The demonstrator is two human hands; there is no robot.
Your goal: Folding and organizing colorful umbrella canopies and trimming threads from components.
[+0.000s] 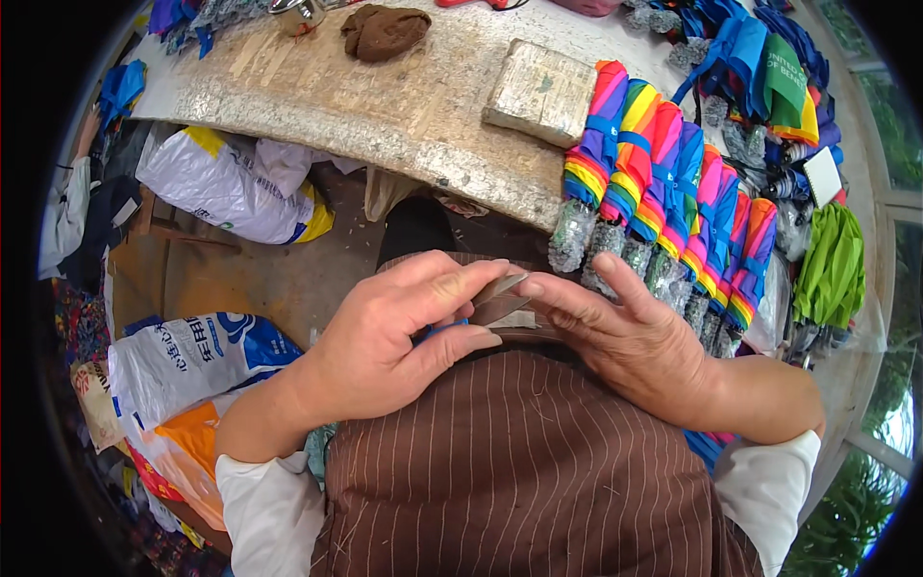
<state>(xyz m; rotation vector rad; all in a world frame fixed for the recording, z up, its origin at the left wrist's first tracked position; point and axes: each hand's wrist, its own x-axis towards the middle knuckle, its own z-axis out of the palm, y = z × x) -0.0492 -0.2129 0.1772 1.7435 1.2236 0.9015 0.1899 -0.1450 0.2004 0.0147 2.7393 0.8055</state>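
My left hand [389,322] is closed around a small tool with flat grey blades [496,302] and a blue part, held above my lap. Its thumb and fingers grip the tool from the left, and the fingers hide most of the blue part. My right hand [639,356] meets the blade tips from the right. The leading fingertips are drawn together there, while another finger stands raised and apart. Whatever lies between those right fingertips is too small to make out. A brown pinstriped apron [519,452] covers my lap just below both hands.
Several folded rainbow umbrellas [663,173] lie in a row along the worn table's [317,96] right side. Beside them sits a pale block [541,91]; a brown cloth [385,33] lies farther back. Plastic sacks [207,361] stand at left, and a green umbrella [830,264] at right.
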